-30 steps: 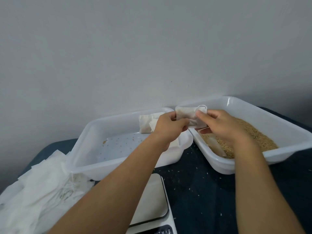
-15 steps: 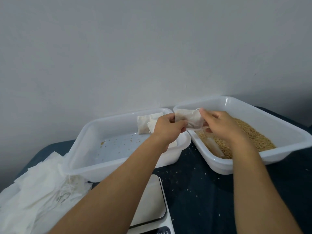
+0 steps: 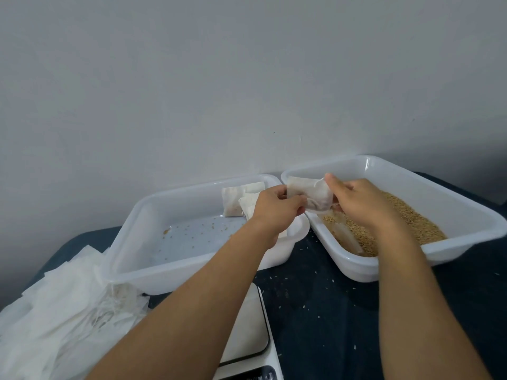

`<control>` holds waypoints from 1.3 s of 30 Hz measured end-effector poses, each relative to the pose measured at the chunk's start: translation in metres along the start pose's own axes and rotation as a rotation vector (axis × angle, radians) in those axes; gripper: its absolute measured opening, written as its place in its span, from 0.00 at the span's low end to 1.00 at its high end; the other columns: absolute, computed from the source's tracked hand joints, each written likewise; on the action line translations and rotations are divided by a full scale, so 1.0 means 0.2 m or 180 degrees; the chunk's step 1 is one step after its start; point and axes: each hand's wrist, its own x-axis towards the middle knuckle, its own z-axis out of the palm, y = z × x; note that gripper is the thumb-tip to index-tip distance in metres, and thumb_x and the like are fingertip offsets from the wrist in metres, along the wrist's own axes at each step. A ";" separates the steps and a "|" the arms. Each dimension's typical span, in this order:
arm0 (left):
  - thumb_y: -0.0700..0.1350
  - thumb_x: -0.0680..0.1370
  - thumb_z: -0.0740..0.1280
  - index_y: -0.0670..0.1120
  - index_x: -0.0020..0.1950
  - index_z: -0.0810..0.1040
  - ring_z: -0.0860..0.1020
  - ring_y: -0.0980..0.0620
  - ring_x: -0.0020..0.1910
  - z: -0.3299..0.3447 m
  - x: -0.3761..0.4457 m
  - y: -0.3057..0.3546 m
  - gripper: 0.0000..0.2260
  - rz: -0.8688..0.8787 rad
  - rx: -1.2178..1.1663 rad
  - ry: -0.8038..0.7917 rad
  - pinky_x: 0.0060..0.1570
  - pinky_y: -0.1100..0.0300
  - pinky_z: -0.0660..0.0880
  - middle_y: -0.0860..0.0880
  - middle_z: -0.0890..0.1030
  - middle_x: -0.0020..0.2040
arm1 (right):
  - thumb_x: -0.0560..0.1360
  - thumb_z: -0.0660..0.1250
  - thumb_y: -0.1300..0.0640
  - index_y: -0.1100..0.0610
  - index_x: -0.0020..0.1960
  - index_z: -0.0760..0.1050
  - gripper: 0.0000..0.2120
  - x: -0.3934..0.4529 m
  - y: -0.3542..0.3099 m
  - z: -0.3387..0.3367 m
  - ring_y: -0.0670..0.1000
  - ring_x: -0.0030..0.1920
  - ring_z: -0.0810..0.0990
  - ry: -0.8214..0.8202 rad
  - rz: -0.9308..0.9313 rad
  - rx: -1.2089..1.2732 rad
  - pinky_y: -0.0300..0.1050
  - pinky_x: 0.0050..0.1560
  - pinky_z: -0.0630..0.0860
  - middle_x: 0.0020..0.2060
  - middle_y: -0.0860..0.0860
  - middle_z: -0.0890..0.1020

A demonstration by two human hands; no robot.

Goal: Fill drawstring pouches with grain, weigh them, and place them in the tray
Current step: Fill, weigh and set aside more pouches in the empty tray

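Note:
A small white drawstring pouch [image 3: 308, 194] hangs between both hands over the near-left corner of the grain tray [image 3: 411, 171]. My left hand [image 3: 274, 208] pinches its left edge and my right hand [image 3: 359, 202] pinches its right edge. Brown grain [image 3: 417, 226] covers the floor of that white tray, with a translucent scoop [image 3: 347, 237] lying in it. To the left stands a second white tray [image 3: 137, 237] holding filled pouches [image 3: 233, 201] at its far right, partly hidden by my left hand.
A white scale [image 3: 247, 338] sits at the front, partly under my left forearm. A heap of empty white pouches [image 3: 55, 311] lies at the left. Loose grains dot the dark blue tabletop [image 3: 323, 297]. A grey wall rises behind the trays.
The pouch has sunk a little and crumpled between the hands; its string loop, seen above it a second ago, no longer shows. My right hand has shifted closer to the pouch.

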 end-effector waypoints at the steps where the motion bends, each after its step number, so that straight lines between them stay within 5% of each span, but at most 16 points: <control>1: 0.36 0.78 0.71 0.40 0.54 0.84 0.83 0.49 0.49 0.00 0.00 0.00 0.06 0.0002 -0.0026 -0.0004 0.60 0.53 0.82 0.39 0.85 0.55 | 0.78 0.56 0.28 0.61 0.50 0.83 0.37 0.00 0.00 -0.01 0.59 0.49 0.86 0.0002 0.0004 0.0077 0.58 0.58 0.80 0.48 0.59 0.86; 6: 0.37 0.78 0.71 0.40 0.54 0.84 0.83 0.48 0.50 0.00 0.00 0.00 0.06 -0.0032 -0.0044 0.0004 0.61 0.50 0.81 0.39 0.85 0.55 | 0.79 0.55 0.29 0.57 0.46 0.85 0.35 0.00 -0.01 0.01 0.58 0.49 0.85 -0.0020 -0.0030 -0.0171 0.51 0.54 0.78 0.46 0.57 0.87; 10: 0.37 0.78 0.71 0.40 0.55 0.83 0.83 0.49 0.49 0.01 0.00 0.01 0.07 -0.0086 -0.0132 0.0038 0.60 0.52 0.81 0.40 0.85 0.54 | 0.80 0.59 0.33 0.53 0.44 0.84 0.26 0.00 -0.02 0.01 0.56 0.48 0.85 0.0050 -0.0191 0.0197 0.55 0.54 0.81 0.45 0.54 0.86; 14: 0.37 0.78 0.70 0.41 0.58 0.81 0.82 0.51 0.47 0.00 -0.04 0.01 0.08 -0.0126 -0.0331 -0.0022 0.53 0.58 0.83 0.44 0.83 0.51 | 0.81 0.64 0.42 0.48 0.43 0.81 0.14 -0.02 -0.05 0.01 0.44 0.37 0.78 0.0225 -0.0605 0.0263 0.45 0.40 0.74 0.36 0.44 0.82; 17: 0.38 0.78 0.71 0.44 0.60 0.80 0.83 0.50 0.53 -0.01 -0.10 0.01 0.11 -0.0095 -0.0243 -0.0242 0.52 0.56 0.84 0.45 0.83 0.54 | 0.81 0.67 0.48 0.47 0.44 0.82 0.09 -0.03 -0.09 0.00 0.34 0.42 0.80 0.0358 -0.0913 0.0184 0.37 0.43 0.72 0.41 0.36 0.83; 19: 0.39 0.76 0.74 0.45 0.59 0.81 0.82 0.52 0.48 -0.03 -0.15 0.01 0.11 0.0066 0.0032 -0.0340 0.53 0.55 0.84 0.47 0.83 0.50 | 0.80 0.69 0.49 0.46 0.45 0.82 0.07 -0.05 -0.13 -0.02 0.34 0.46 0.81 0.0354 -0.1148 0.0119 0.31 0.46 0.72 0.42 0.34 0.84; 26: 0.40 0.74 0.76 0.47 0.49 0.81 0.77 0.56 0.37 -0.12 -0.33 -0.02 0.07 0.0493 0.0492 -0.0340 0.38 0.60 0.75 0.51 0.83 0.40 | 0.76 0.74 0.47 0.43 0.45 0.84 0.02 -0.18 -0.36 -0.02 0.35 0.48 0.81 -0.0342 -0.1621 -0.0189 0.24 0.44 0.70 0.43 0.34 0.84; 29: 0.40 0.74 0.76 0.52 0.49 0.82 0.82 0.59 0.39 -0.19 -0.41 -0.07 0.09 0.0553 0.0342 -0.0254 0.38 0.69 0.76 0.55 0.86 0.42 | 0.74 0.71 0.38 0.39 0.50 0.83 0.09 -0.22 -0.43 0.03 0.34 0.52 0.80 -0.0770 -0.1822 -0.0490 0.36 0.51 0.74 0.48 0.32 0.84; 34: 0.43 0.73 0.78 0.49 0.56 0.83 0.85 0.50 0.51 -0.34 -0.51 -0.13 0.13 0.0408 0.0163 0.0137 0.54 0.54 0.82 0.50 0.87 0.49 | 0.72 0.69 0.33 0.34 0.59 0.77 0.18 -0.23 -0.47 0.11 0.38 0.60 0.81 -0.1027 -0.1818 0.0147 0.42 0.58 0.77 0.58 0.34 0.82; 39: 0.47 0.71 0.78 0.53 0.54 0.82 0.85 0.51 0.48 -0.51 -0.58 -0.18 0.13 0.0489 0.0347 0.0450 0.51 0.53 0.82 0.52 0.87 0.47 | 0.71 0.70 0.31 0.39 0.63 0.78 0.24 -0.25 -0.46 0.22 0.35 0.56 0.81 -0.1448 -0.1286 -0.0161 0.41 0.59 0.76 0.52 0.31 0.83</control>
